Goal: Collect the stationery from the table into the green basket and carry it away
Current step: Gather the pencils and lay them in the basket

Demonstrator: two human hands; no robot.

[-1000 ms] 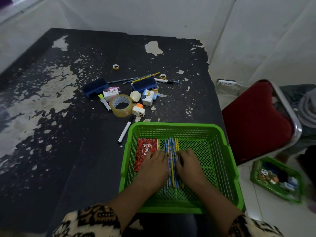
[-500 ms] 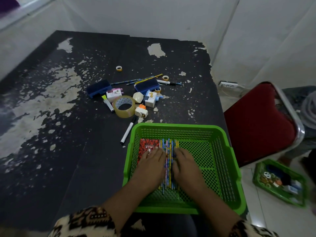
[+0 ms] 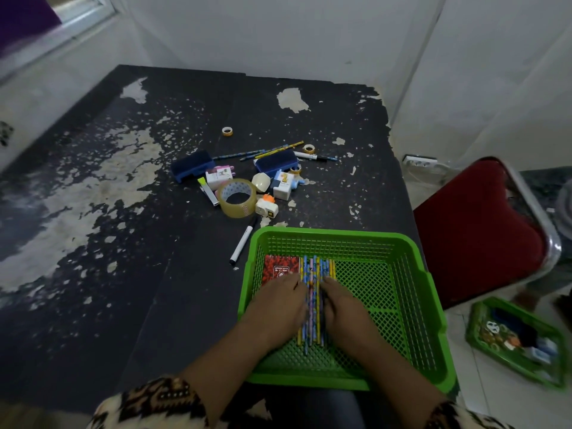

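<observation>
Packing step: left hand (image 3: 275, 301) and right hand (image 3: 343, 305), fingers flat, press the pencils (image 3: 313, 270) together inside the basket (image 3: 334, 234). Next likely calls for reaching the tape (image 3: 236, 198) beyond.

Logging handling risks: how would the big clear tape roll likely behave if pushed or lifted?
The big clear tape roll lies flat, hole up, so a push probably slides it rather than rolls it. Its thick ring looks stiff, so it should keep its shape when gripped.
</observation>
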